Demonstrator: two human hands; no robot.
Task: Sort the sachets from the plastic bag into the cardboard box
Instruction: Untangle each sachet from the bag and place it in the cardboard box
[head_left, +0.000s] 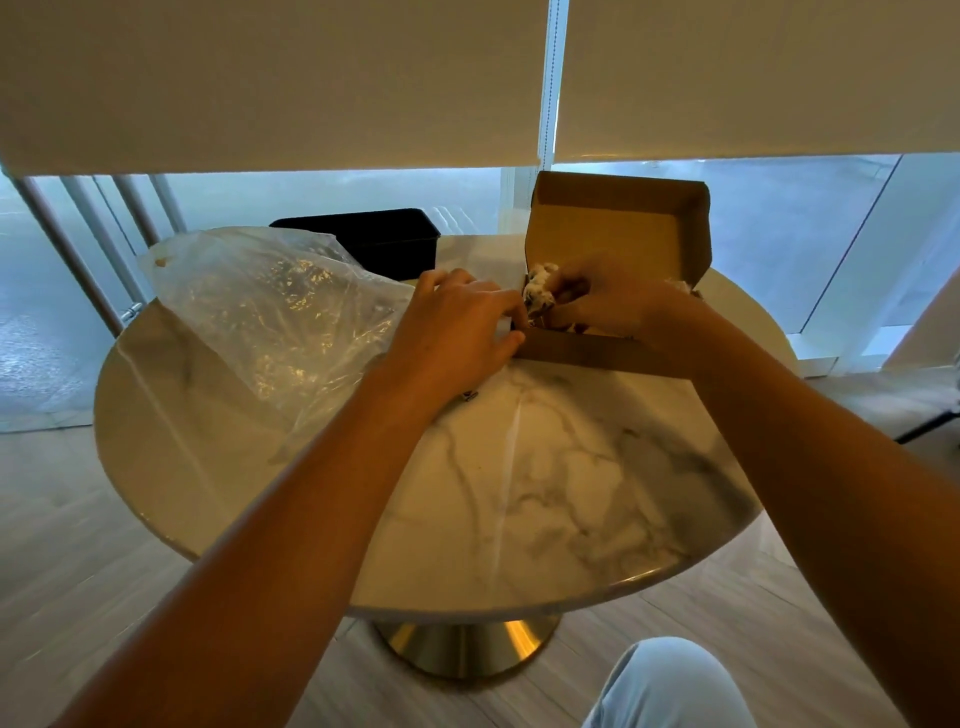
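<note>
A knee in pale trousers (670, 686) is showing nearest, at the bottom edge. Above it the round marble worktop (545, 493) is standing on a gold base (462, 649). Both forearms are reaching across it to the cardboard box (597, 353), which is sitting open at the far right with its lid (613, 228) upright. The left hand (457, 332) is curling its fingers (511, 312) round the box's near left corner. The right hand (608, 301) is inside the box, its fingers pinching crumpled white sachets (537, 293). The clear plastic bag (260, 312) is lying slack to the left. A black tub (374, 239) is sitting beyond it.
</note>
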